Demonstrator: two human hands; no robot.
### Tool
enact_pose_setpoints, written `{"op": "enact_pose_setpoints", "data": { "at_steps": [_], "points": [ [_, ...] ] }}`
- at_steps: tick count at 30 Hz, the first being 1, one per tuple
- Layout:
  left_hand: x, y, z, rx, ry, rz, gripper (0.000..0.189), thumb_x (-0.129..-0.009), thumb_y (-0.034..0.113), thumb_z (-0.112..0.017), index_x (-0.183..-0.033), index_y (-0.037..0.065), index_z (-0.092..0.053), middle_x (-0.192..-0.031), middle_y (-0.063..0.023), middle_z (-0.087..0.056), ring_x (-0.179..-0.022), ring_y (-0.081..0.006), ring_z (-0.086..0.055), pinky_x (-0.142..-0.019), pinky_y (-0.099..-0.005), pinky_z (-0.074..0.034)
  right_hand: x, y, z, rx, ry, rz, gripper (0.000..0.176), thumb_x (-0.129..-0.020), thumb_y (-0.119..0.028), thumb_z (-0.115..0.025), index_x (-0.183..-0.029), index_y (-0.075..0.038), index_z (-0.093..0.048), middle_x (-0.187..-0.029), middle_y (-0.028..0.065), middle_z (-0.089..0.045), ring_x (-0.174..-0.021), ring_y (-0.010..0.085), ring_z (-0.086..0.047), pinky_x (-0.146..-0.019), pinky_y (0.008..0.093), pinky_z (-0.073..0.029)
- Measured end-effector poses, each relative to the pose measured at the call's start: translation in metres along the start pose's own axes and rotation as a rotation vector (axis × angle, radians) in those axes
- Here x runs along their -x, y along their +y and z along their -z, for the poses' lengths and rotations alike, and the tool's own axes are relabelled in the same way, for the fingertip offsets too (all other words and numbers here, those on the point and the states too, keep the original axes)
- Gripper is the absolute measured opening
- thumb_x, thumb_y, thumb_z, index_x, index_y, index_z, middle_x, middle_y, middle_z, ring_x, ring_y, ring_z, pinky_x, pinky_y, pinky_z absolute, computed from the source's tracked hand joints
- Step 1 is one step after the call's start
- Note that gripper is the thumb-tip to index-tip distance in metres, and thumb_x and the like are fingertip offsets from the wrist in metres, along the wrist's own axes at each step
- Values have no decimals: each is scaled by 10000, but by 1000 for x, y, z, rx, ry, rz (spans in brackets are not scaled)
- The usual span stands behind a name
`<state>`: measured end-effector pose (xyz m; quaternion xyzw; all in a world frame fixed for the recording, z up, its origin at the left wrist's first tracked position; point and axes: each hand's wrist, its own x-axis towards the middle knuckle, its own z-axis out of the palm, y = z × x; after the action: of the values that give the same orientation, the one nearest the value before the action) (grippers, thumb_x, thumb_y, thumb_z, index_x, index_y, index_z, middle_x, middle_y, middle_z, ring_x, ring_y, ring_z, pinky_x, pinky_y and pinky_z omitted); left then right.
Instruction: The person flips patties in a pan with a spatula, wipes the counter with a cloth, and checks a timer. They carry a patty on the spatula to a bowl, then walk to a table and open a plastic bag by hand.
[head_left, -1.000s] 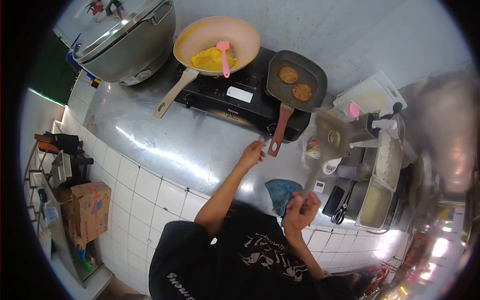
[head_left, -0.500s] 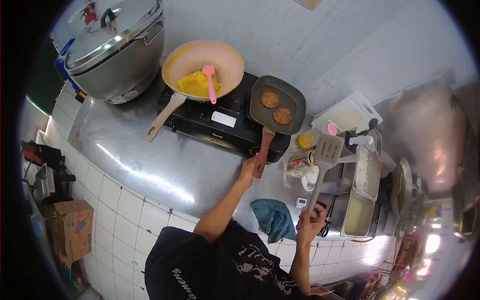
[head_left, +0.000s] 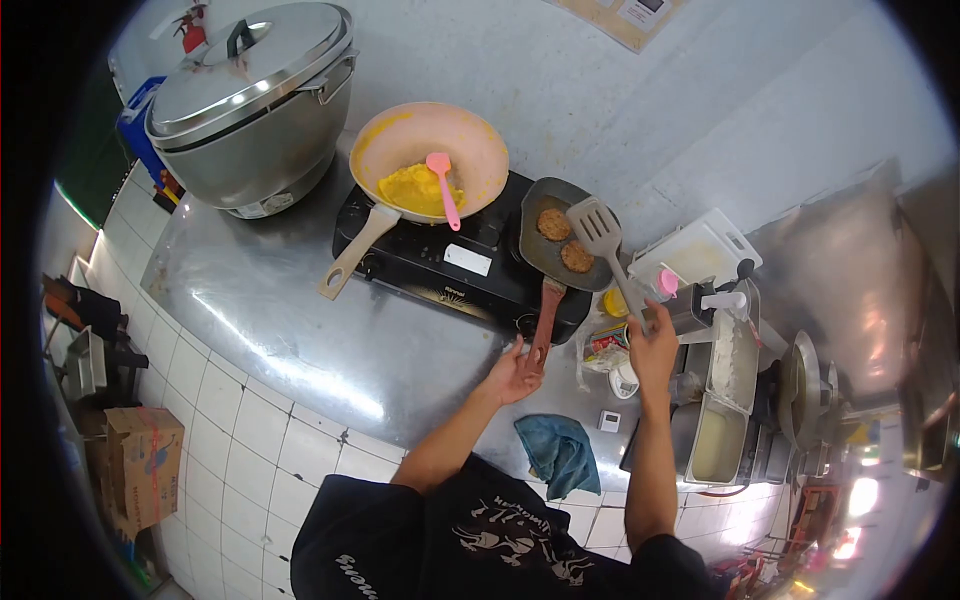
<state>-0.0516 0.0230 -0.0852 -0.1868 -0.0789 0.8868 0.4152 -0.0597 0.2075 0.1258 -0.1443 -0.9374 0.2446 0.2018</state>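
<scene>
My left hand (head_left: 512,378) is at the lower end of the reddish-brown handle of the square dark pan (head_left: 567,279), thumb and fingers apart, fingertips at the handle. In that pan lie two browned patties (head_left: 553,224). My right hand (head_left: 653,345) is closed round the handle of a grey slotted spatula (head_left: 597,228), whose head hangs over the pan's right side beside the patties. To the left, a round cream pan (head_left: 385,140) holds yellow food (head_left: 412,190) and a pink spatula (head_left: 445,190). Both pans sit on a black gas stove (head_left: 410,270).
A large lidded metal pot (head_left: 250,135) stands at the left of the steel counter (head_left: 270,320). A blue cloth (head_left: 558,455) and a small white timer (head_left: 609,421) lie near the front edge. White boards (head_left: 690,250), jars and metal trays (head_left: 718,440) are on the right.
My right hand has moved up with the spatula, bringing its head from right of the pan to over it. My left hand has shifted slightly down the handle, its fingers looser. The view has shifted.
</scene>
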Motion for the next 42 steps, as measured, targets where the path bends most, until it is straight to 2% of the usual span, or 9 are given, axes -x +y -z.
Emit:
{"op": "enact_pose_setpoints", "data": {
  "at_steps": [6, 10, 19, 22, 24, 26, 30, 31, 42],
  "points": [
    [96, 13, 42, -317, 147, 217, 520, -991, 501, -495, -1332, 111, -531, -705, 30, -433, -637, -98, -424, -545, -238, -360, -61, -5, -5, 150, -177, 59, 325, -805, -253, -736, -1075, -72, -738, -731, 148, -672, -658, 248, -652, -654, 353, -500],
    [178, 29, 47, -344, 278, 5, 578, -960, 567, -513, -1302, 103, -552, -709, 27, -403, -657, -105, -394, -528, -239, -336, -80, 0, -8, 234, -427, 16, 353, -787, -322, -712, -1065, -107, -748, -884, 206, -711, -865, 357, -695, -801, 424, -533],
    [339, 35, 74, 99, 305, -764, 492, -949, 555, -529, -1024, 82, -646, -610, 24, -359, -449, -82, -265, -379, -218, -207, -93, -23, 18, 234, -221, 159, 295, -768, -151, -747, -1061, -119, -747, -870, 199, -709, -845, 361, -689, -786, 425, -531],
    [352, 42, 121, 230, 348, -1091, 590, -913, 606, -549, -1198, 91, -587, -582, 43, -340, -421, -80, -267, -375, -213, -207, -85, -14, 5, 169, -198, 254, 328, -772, -83, -725, -1099, -108, -728, -888, 192, -698, -867, 361, -672, -787, 433, -514],
    [347, 38, 142, 541, 928, -1232, 771, -859, 669, -571, -1369, 104, -448, -563, 61, -322, -411, -72, -280, -378, -203, -204, -75, -21, 0, 184, -173, 265, 336, -775, -69, -712, -1109, -102, -721, -905, 187, -688, -884, 361, -662, -791, 435, -506],
    [332, 34, 167, 521, 950, -1155, 860, -805, 739, -568, -1417, 166, -377, -576, 41, -355, -433, -86, -331, -411, -221, -274, -74, -24, -7, 203, -148, 270, 345, -778, -55, -698, -1120, -95, -714, -921, 181, -679, -902, 361, -652, -796, 438, -497],
    [279, 22, 185, 519, 970, -1022, 845, -793, 793, -516, -1361, 175, -417, -822, -11, -484, -569, -122, -443, -500, -258, -381, -80, -22, -14, 167, -85, 367, 345, -794, -53, -682, -1133, -109, -708, -971, 178, -660, -926, 366, -642, -800, 438, -495],
    [270, 21, 193, 478, 991, -975, 907, -802, 826, -440, -1421, 166, -377, -1127, -72, -526, -835, -165, -562, -633, -303, -444, -83, -26, -14, 142, -71, 360, 344, -798, -58, -680, -1135, -117, -708, -973, 181, -659, -923, 369, -641, -800, 440, -494],
    [232, 35, 167, 277, 1108, -958, 944, -858, 827, -154, -1539, 182, -259, -1497, -93, -393, -1358, -262, -383, -1041, -454, -333, -83, -18, -20, 218, -92, 256, 359, -832, -98, -665, -1188, -144, -682, -1007, 184, -666, -950, 368, -641, -807, 448, -498]
  ]
}}
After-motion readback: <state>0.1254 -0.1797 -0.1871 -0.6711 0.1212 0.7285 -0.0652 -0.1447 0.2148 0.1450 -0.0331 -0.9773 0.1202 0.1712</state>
